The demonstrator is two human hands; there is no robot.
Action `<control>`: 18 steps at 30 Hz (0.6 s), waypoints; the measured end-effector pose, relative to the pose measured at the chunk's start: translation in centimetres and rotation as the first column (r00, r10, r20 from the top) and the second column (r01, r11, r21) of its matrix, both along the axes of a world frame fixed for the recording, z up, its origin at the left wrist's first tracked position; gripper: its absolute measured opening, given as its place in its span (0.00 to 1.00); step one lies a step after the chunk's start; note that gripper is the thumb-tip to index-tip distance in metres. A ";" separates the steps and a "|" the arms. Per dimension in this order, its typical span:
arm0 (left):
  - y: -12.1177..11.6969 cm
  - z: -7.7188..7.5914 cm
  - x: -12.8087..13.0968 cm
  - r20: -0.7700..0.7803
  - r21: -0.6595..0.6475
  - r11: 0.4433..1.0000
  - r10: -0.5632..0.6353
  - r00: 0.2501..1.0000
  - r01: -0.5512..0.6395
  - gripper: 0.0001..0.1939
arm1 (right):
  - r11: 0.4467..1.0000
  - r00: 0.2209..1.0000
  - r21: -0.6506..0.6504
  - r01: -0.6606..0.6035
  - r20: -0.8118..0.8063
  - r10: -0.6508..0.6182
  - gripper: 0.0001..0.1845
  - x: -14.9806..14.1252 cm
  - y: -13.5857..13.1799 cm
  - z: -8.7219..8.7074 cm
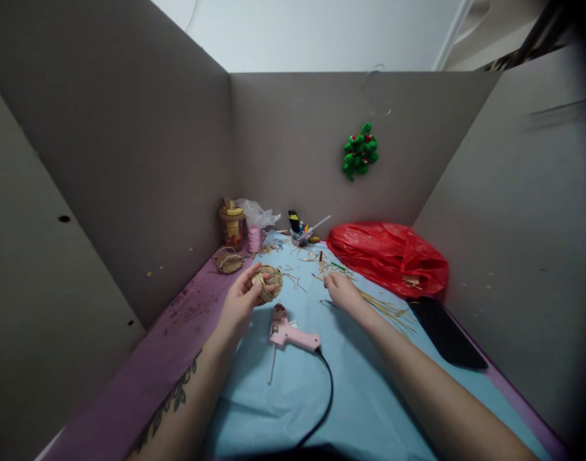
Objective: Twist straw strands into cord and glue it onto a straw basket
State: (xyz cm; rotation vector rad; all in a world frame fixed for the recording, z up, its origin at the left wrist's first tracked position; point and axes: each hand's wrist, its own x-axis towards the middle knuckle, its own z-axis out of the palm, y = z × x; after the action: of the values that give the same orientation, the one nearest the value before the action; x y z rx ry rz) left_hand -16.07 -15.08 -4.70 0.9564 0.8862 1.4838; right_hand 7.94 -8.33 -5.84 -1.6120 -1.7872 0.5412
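My left hand (244, 291) is closed around a small woven straw basket (268, 283), with its round opening turned partly toward me. To the right, my right hand (339, 289) is held over the cloth with its fingers curled together. Whatever it may grip is too small to make out. A thin dark pointed tool (328, 302) shows just below that hand, and a bundle of long straw strands (386, 307) spreads out to its right. Between my forearms lies a pink glue gun (293, 334) with a browned nozzle, a glue stick and a black cord.
Blue cloth (273, 416) covers the table. Straw scraps (295, 280) litter its middle. At the back stand a brown cup (232, 227), pink thread spool (254, 239) and pen holder (301, 235). A woven piece (228, 261) lies left; a red bag (389, 256) and black phone-like slab (446, 333) lie right.
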 end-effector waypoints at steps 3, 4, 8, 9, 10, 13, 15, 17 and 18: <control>0.4 0.6 1.5 0.043 -0.016 0.999 -0.044 0.998 0.045 0.46 | 0.999 0.927 -0.016 -0.033 -0.375 0.025 0.11 -0.1 -2.1 -0.2; 0.5 0.6 2.0 0.039 -0.013 0.998 -0.055 0.998 0.055 0.48 | 0.996 0.860 -0.014 -0.088 -0.506 0.069 0.12 -0.6 -3.0 0.0; 0.6 0.5 3.6 -0.010 -0.034 0.994 -0.105 0.994 0.104 0.52 | 0.976 0.671 -0.029 -0.215 -0.731 0.126 0.13 -3.5 -5.7 1.3; 0.5 0.5 3.8 -0.023 -0.044 0.992 -0.123 0.992 0.122 0.53 | 0.968 0.656 -0.049 -0.247 -0.744 0.130 0.13 -4.0 -6.0 1.4; 0.4 0.4 3.9 -0.037 -0.052 0.989 -0.140 0.989 0.138 0.53 | 0.965 0.646 -0.063 -0.253 -0.753 0.121 0.13 -4.5 -6.1 1.5; 0.2 0.1 3.9 -0.096 -0.060 0.982 -0.183 0.978 0.178 0.53 | 0.968 0.629 -0.106 -0.228 -0.775 0.063 0.15 -5.1 -6.0 1.0; 0.1 -0.1 3.7 -0.135 -0.048 0.979 -0.205 0.969 0.201 0.52 | 0.971 0.624 -0.135 -0.198 -0.781 0.019 0.16 -5.2 -6.0 0.5; 0.1 -0.4 3.6 -0.165 -0.035 0.975 -0.221 0.961 0.219 0.51 | 0.968 0.621 -0.151 -0.202 -0.783 0.007 0.16 -5.2 -6.1 0.3; 0.1 -0.4 3.6 -0.177 -0.032 0.974 -0.225 0.958 0.223 0.51 | 0.964 0.620 -0.154 -0.216 -0.784 0.014 0.15 -5.2 -6.2 0.3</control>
State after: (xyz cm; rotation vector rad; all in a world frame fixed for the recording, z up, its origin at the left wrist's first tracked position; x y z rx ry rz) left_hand -12.50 -14.94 -5.12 1.1558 0.8821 1.2117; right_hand 2.72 -14.52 -5.57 -1.1005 -1.1653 1.3333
